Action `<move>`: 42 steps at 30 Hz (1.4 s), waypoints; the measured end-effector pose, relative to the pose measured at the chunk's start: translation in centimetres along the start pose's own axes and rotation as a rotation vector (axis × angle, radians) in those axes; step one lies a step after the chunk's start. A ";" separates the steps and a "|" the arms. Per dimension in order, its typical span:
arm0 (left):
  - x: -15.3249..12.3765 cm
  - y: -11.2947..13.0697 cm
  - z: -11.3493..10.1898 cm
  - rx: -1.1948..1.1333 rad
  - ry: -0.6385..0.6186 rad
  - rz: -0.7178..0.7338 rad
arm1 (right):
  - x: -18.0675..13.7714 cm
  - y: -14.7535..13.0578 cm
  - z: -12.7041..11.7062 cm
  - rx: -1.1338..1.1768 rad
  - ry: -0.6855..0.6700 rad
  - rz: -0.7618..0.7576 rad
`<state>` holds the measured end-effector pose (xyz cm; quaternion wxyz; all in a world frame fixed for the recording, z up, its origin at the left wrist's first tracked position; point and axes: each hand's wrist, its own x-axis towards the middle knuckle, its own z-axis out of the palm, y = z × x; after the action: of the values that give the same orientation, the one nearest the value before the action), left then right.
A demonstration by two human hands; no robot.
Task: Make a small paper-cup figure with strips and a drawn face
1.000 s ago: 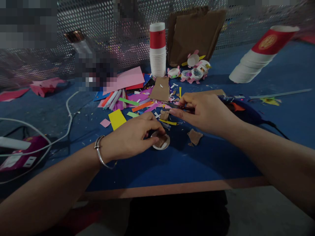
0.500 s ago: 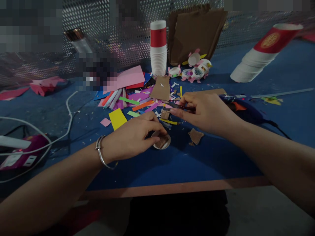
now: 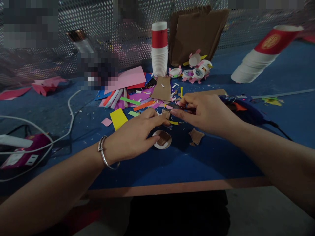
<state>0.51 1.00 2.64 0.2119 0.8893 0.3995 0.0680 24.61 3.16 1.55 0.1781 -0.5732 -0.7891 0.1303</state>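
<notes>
My left hand (image 3: 136,134), a metal bangle on its wrist, reaches forward with fingers stretched out. Its fingertips touch a small brown cardboard scrap (image 3: 166,113), and the thumb rests beside a small white disc (image 3: 161,144) that has a brown cardboard piece (image 3: 163,139) lying on it. My right hand (image 3: 205,111) is closed round dark scissors (image 3: 180,107), whose tip points left at the same scrap. Another torn cardboard scrap (image 3: 196,135) lies on the blue table (image 3: 197,160) just under my right wrist.
Coloured paper strips and sheets (image 3: 128,95) litter the middle. Behind stand a stack of paper cups (image 3: 159,49), a brown paper bag (image 3: 197,32), small cup crafts (image 3: 194,70) and a tipped cup stack (image 3: 261,55). A glue gun (image 3: 241,106) lies right; a power strip (image 3: 22,154) with cables lies left.
My left hand lifted off the white disc and reached forward to the small cardboard scrap at the scissors' tip, uncovering the disc. My right hand hardly moved.
</notes>
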 end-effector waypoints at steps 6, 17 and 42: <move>0.0 0.3 -0.3 -0.060 -0.055 0.000 | -0.1 -0.1 -0.1 -0.009 0.015 -0.008; -0.1 0.2 -0.2 -0.034 -0.046 0.009 | -0.1 -0.3 -0.3 -0.005 0.003 0.010; 0.0 0.6 -0.2 -0.033 -0.087 -0.051 | 0.1 0.8 -0.1 -0.412 -0.174 0.116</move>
<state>0.87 0.75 3.04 0.2454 0.8772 0.4116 0.0307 25.36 3.46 1.35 -0.0195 -0.6286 -0.7771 0.0253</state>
